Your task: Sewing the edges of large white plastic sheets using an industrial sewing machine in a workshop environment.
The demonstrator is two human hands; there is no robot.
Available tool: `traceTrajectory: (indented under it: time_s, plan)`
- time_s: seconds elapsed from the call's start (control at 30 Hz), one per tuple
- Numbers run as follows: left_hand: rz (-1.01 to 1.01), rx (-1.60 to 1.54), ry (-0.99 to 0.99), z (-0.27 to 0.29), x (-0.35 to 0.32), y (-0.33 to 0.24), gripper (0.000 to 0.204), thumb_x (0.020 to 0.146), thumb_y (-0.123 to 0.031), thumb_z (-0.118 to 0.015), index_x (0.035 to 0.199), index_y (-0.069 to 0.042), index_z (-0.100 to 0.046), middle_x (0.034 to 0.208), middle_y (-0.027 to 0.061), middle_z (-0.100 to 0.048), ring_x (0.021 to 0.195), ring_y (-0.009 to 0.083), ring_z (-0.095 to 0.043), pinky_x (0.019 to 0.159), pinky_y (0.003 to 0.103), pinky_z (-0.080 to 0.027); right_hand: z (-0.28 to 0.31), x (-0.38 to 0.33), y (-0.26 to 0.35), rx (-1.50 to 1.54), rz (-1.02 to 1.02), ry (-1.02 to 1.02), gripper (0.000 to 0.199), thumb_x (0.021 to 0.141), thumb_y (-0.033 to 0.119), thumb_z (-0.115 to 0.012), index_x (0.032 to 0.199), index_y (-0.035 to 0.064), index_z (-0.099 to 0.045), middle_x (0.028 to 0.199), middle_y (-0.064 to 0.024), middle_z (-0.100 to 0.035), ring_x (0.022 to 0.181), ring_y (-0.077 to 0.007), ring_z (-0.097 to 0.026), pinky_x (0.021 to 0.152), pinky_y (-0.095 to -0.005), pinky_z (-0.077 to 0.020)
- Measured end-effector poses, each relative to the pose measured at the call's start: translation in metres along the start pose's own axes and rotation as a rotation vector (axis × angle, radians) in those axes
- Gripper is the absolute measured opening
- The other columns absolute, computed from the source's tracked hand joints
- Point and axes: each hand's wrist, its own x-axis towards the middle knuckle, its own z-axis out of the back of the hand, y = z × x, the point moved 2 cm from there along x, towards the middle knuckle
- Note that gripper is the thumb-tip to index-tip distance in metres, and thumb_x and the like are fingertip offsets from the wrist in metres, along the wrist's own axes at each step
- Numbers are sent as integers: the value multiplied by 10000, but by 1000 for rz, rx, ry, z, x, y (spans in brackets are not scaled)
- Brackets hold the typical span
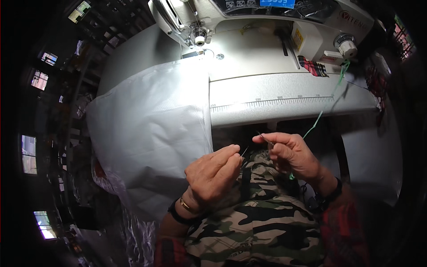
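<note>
My left hand (213,175) is closed, with the fingertips pinched together beside the edge of a white sheet (147,115). A thin, pale, thread-like strand (245,151) sticks up from the pinch. Just to the right, my right hand (293,155) is curled around a small dark metal tool, likely thread snips (265,139); the palm hides most of it. The tool's tip points toward the left hand, a short gap away. A green cord (321,113) runs from a knob on the sewing machine (320,33) down behind the right hand. The sheet's far edge reaches the lit needle area.
A ruler scale (275,100) marks the machine bed's front edge. A plaid scrap (313,66) lies below the machine arm. Clear plastic film (135,236) hangs at lower left. Camouflage cloth (253,222) covers my lap. A pale panel (371,151) stands at the right.
</note>
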Motion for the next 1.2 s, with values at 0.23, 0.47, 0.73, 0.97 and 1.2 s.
traceTrajectory:
  time_s: [0.23, 0.47, 0.73, 0.97, 1.2]
  plan:
    - [112, -98, 0, -11, 0, -1, 159, 768, 46, -719, 905, 12, -647, 912, 189, -725, 735, 270, -722, 613, 292, -561, -9, -3, 0, -66, 35, 20, 395, 994, 223, -595, 1316, -5, -578, 852, 65, -619, 628, 24, -423, 531, -152, -351]
    - [148, -125, 24, -16, 2, -5, 166, 755, 59, -710, 902, 13, -646, 919, 190, -728, 732, 262, -725, 609, 279, -556, -9, -4, -2, -107, 15, 47, 410, 999, 240, -588, 1319, -16, -572, 745, 83, -549, 615, 18, -376, 518, -173, -314]
    - [181, -191, 8, -20, -1, -5, 179, 766, 89, -695, 920, 20, -633, 956, 201, -724, 715, 226, -721, 598, 256, -548, -4, -4, -8, -163, 3, -9, 421, 1024, 271, -532, 1339, -7, -555, 670, 93, -490, 560, 13, -382, 483, -171, -305]
    - [264, -310, -6, -21, -6, -3, 151, 820, 93, -670, 957, 42, -629, 1017, 227, -710, 771, 201, -721, 651, 249, -550, -6, -3, -10, -140, -19, -15, 462, 1029, 314, -512, 1362, -6, -530, 642, 84, -481, 523, 4, -390, 469, -176, -316]
    - [282, -334, 5, -22, -6, -2, 168, 812, 100, -673, 965, 46, -634, 1022, 229, -708, 802, 220, -727, 676, 260, -557, -8, -4, -7, -214, 29, -16, 436, 1020, 277, -532, 1337, -22, -553, 671, 100, -464, 580, 9, -361, 502, -169, -292]
